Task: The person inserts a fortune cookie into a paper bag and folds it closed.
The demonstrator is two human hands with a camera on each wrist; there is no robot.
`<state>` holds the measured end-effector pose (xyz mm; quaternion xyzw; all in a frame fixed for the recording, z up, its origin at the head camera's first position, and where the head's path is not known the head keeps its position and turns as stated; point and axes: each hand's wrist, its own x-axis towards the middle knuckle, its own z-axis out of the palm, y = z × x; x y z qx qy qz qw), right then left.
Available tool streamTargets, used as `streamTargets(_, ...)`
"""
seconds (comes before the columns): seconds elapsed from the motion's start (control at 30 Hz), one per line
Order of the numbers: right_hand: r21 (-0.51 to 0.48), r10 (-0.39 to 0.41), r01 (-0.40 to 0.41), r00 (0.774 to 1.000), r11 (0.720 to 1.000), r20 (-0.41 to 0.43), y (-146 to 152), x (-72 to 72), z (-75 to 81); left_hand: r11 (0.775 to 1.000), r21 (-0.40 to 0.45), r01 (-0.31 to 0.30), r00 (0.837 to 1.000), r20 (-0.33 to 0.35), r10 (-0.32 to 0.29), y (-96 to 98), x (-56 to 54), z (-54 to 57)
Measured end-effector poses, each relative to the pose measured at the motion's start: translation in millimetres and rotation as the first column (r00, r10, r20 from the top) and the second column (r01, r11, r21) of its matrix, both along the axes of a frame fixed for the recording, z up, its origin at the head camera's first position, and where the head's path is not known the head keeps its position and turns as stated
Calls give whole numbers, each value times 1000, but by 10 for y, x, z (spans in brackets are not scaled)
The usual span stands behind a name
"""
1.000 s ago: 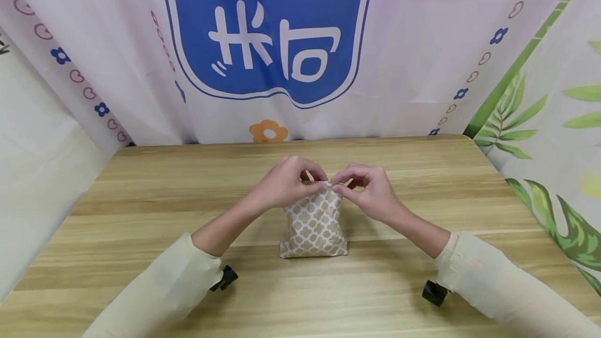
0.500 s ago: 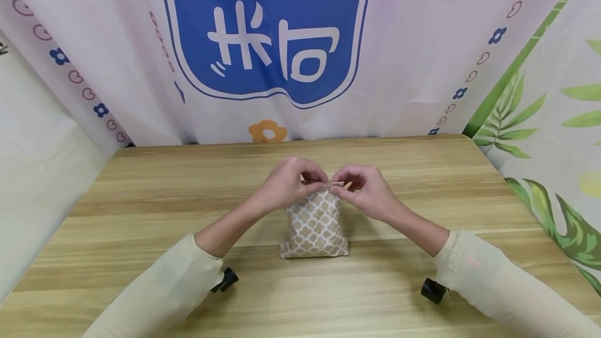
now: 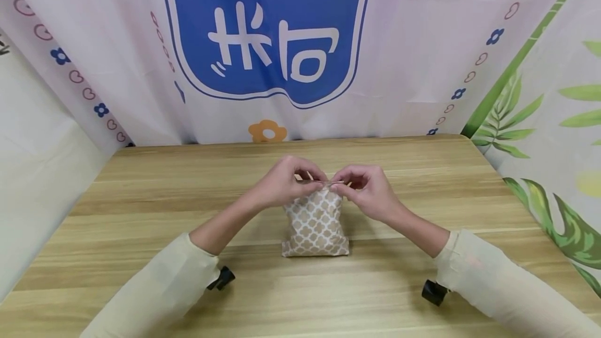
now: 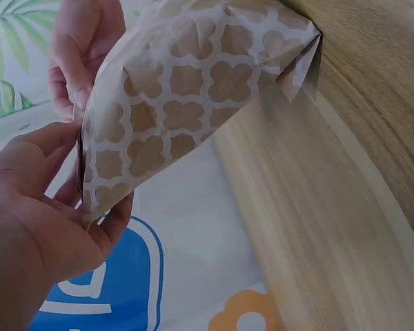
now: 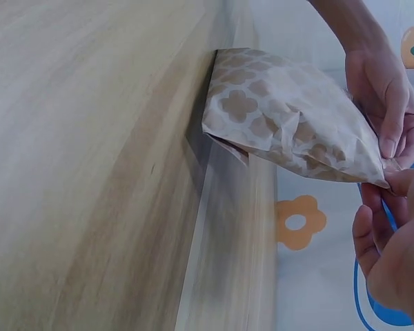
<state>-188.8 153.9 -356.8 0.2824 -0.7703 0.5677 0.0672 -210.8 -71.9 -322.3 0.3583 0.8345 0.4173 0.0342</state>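
A tan paper bag (image 3: 315, 223) with a white lattice print stands on the wooden table, its body bulging and its top edge drawn flat. My left hand (image 3: 287, 181) pinches the left part of that top edge between thumb and fingers. On the other side, my right hand (image 3: 368, 191) pinches the right end of the edge, its fingertips close to those of the left. In the left wrist view the bag (image 4: 186, 89) shows a folded lower corner, and the left thumb lies along its mouth. The right wrist view shows both hands meeting at the bag's narrow top (image 5: 383, 172).
The wooden table (image 3: 188, 171) runs back to a pale curtain (image 3: 413, 67) with a blue printed panel. A leaf-patterned cloth (image 3: 530, 134) hangs on the right. Black wrist devices, such as the one at the right sleeve (image 3: 434, 292), hang below both cuffs.
Both hands keep pinching the bag's top and shift their fingers slightly along it. A strip of the edge that stuck out by the right fingers half a second ago shows less now.
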Motion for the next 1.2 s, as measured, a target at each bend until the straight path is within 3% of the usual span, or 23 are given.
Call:
streamTargets(0.13,-8,3,-3,1000,1000,11,-13,13,-4,1000,24,11,1000,24,-11,-22,-15,-17)
streamTargets(0.4,-10,13,-13,1000,1000,15,-26,28,-21,999,40,7,1000,1,-7,-17,21,-31)
streamTargets(0.63,-51,9,-9,1000,999,3,-19,20,-25,1000,-14,18,998,-63,-19,-49,20,-27)
streamTargets(0.77,-55,11,-10,1000,998,5,-16,26,-4,999,2,32,996,-82,-32,-57,14,-38)
streamTargets(1.2,-66,-8,7,1000,998,-17,-6,16,27,999,-6,33,996,-88,-34,-116,16,-21)
